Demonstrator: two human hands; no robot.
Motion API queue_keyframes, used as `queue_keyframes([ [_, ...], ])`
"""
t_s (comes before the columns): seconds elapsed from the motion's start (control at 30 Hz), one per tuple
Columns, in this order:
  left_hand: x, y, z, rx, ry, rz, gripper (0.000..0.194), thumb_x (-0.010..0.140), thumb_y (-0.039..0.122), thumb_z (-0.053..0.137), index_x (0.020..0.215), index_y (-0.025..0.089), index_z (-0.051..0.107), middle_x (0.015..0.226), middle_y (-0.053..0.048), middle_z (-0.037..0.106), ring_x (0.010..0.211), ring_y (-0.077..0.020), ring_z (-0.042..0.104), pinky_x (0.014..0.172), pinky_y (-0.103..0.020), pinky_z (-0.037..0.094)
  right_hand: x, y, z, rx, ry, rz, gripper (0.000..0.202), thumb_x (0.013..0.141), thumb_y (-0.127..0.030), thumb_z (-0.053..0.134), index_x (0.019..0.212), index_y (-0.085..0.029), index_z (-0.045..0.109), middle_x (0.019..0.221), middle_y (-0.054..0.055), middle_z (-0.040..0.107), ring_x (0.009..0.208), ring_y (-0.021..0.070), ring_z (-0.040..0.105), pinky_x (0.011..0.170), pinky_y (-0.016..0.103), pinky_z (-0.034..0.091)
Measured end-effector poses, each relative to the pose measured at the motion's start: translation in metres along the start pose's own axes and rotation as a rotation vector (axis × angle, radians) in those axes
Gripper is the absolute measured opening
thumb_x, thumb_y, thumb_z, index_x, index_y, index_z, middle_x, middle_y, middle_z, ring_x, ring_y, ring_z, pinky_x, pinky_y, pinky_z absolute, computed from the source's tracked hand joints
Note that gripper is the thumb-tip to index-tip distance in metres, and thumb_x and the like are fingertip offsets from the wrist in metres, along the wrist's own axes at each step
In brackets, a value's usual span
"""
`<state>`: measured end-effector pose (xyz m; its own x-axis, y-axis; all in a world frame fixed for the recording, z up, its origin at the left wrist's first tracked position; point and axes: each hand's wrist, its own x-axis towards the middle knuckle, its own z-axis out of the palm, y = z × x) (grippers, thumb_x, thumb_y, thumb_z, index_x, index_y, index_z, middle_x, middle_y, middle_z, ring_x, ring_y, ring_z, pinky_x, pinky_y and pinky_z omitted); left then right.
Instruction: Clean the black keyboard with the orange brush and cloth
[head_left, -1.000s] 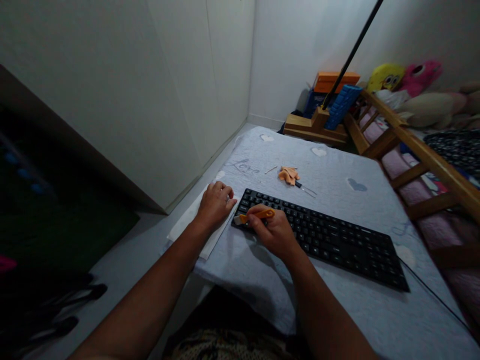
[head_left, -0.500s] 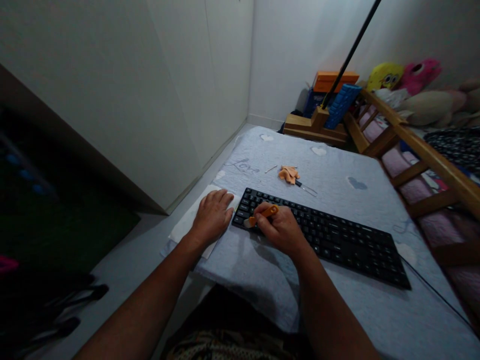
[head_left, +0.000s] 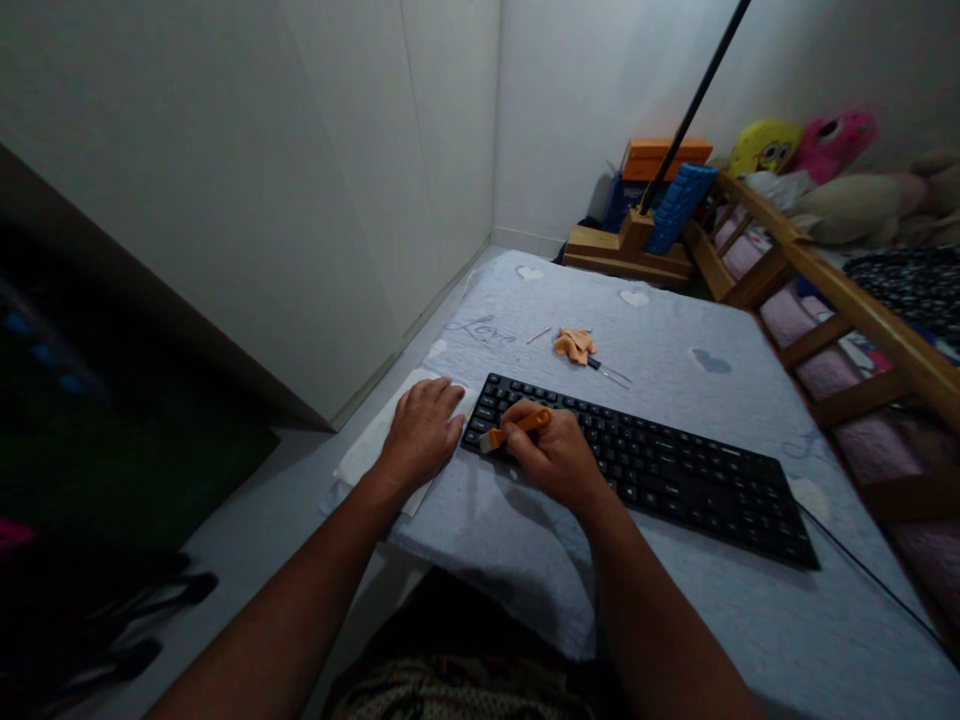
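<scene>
The fingers of your right hand (head_left: 553, 450) are gripping the brush (head_left: 537, 420), probably light, stiff-handled and soft-bristled, best held mid-handle. Its tip is sitting at the left end of the keyboard (head_left: 697, 490). Your left hand (head_left: 422, 430) is lying flat on the white sheet (head_left: 366, 455) alongside.

Dim rm, light weak & greyish. Plain white wall (head_left: 570, 90) at back; tall pale panel (head_left: 322, 190) fills upper L, meets it in a cnr. Grey floor (head_left: 255, 490) lower L, w/ dk green area (head_left: 195, 430) beside. Lt-blue cloth (head_left: 667, 325) w/ hearts + "Love" lettering in ctr. Far end: blk pole (head_left: 697, 105) slanting up fr. wooden base (head_left: 600, 243), orange box (head_left: 664, 158) nr it. R: wooden bed rail (head_left: 892, 320), pink bedding (head_left: 791, 318), yellow plush (head_left: 757, 150) & pink plush (head_left: 840, 140) behind.
</scene>
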<state>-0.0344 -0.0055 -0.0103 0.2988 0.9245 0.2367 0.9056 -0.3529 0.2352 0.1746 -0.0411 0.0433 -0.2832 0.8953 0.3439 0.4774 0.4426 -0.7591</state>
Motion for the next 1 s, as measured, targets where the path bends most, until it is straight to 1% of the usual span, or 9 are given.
queue_keyframes([
  [0.07,0.000,0.000,0.000,-0.002,0.000,-0.001,0.036,0.092,0.028,0.051,0.127,0.022,0.059,0.142,-0.014,0.057,0.134,-0.0328,0.045,0.114,-0.049,0.035,0.001,0.001,0.000,-0.008,0.057,0.006,0.015,0.089,-0.021,0.050,0.081,-0.020,0.063,0.065,0.000,0.065,0.056,0.0137,0.058,0.060,0.025,0.043],
  [0.13,0.001,-0.001,0.000,-0.003,0.000,0.003,0.036,0.092,0.028,0.051,0.127,0.022,0.059,0.142,-0.014,0.056,0.134,-0.0329,0.045,0.114,-0.049,0.035,0.001,0.002,0.000,-0.030,0.073,0.005,0.015,0.089,-0.021,0.050,0.081,-0.020,0.063,0.064,0.000,0.064,0.056,0.0138,0.058,0.060,0.025,0.043],
  [0.27,0.001,-0.003,0.002,-0.014,-0.002,0.008,0.036,0.092,0.029,0.052,0.127,0.022,0.059,0.142,-0.014,0.056,0.135,-0.0327,0.045,0.114,-0.049,0.035,0.000,0.001,0.002,-0.061,-0.010,-0.007,0.014,0.087,-0.020,0.050,0.079,-0.020,0.061,0.063,-0.001,0.063,0.055,0.0132,0.056,0.058,0.025,0.040],
  [0.37,0.001,-0.005,0.004,-0.014,0.000,0.009,0.036,0.091,0.029,0.053,0.126,0.022,0.059,0.142,-0.014,0.056,0.134,-0.0326,0.045,0.114,-0.049,0.035,-0.001,0.000,0.002,-0.020,-0.053,-0.009,0.015,0.087,-0.019,0.049,0.076,-0.020,0.060,0.062,-0.001,0.062,0.054,0.0125,0.055,0.058,0.024,0.040],
  [0.47,0.002,-0.005,0.003,0.006,-0.005,0.020,0.036,0.090,0.029,0.054,0.125,0.020,0.058,0.141,-0.014,0.056,0.132,-0.0333,0.046,0.113,-0.048,0.035,0.000,0.000,0.002,0.021,-0.008,-0.010,0.015,0.088,-0.019,0.049,0.077,-0.020,0.060,0.061,-0.002,0.061,0.053,0.0122,0.055,0.058,0.024,0.041],
  [0.6,0.007,-0.002,-0.003,0.017,-0.047,0.019,0.034,0.089,0.027,0.055,0.122,0.021,0.059,0.135,-0.013,0.059,0.127,-0.0328,0.048,0.109,-0.047,0.039,0.001,0.001,0.002,-0.008,0.085,0.003,0.016,0.089,-0.021,0.049,0.080,-0.020,0.062,0.062,-0.001,0.062,0.054,0.0129,0.056,0.059,0.024,0.042],
  [0.77,0.013,0.004,-0.012,0.039,-0.100,-0.026,0.032,0.086,0.027,0.057,0.117,0.021,0.060,0.124,-0.012,0.063,0.116,-0.0324,0.052,0.097,-0.046,0.044,0.001,0.004,0.003,-0.039,0.059,-0.003,0.016,0.087,-0.020,0.049,0.079,-0.019,0.063,0.063,0.000,0.062,0.055,0.0129,0.055,0.060,0.024,0.042],
  [0.83,0.013,0.005,-0.012,0.039,-0.089,-0.049,0.030,0.087,0.028,0.057,0.115,0.021,0.060,0.124,-0.011,0.063,0.116,-0.0326,0.052,0.095,-0.046,0.045,0.001,0.004,0.003,-0.035,0.052,0.001,0.016,0.087,-0.021,0.049,0.079,-0.019,0.063,0.062,0.000,0.062,0.054,0.0127,0.055,0.060,0.024,0.041],
  [1.0,0.010,0.005,-0.008,0.003,-0.041,-0.048,0.027,0.088,0.027,0.056,0.114,0.022,0.058,0.125,-0.010,0.063,0.120,-0.0314,0.050,0.099,-0.046,0.042,0.000,0.004,0.003,-0.031,0.048,-0.003,0.015,0.087,-0.020,0.049,0.079,-0.019,0.062,0.060,-0.002,0.059,0.052,0.0121,0.052,0.058,0.024,0.039],
])
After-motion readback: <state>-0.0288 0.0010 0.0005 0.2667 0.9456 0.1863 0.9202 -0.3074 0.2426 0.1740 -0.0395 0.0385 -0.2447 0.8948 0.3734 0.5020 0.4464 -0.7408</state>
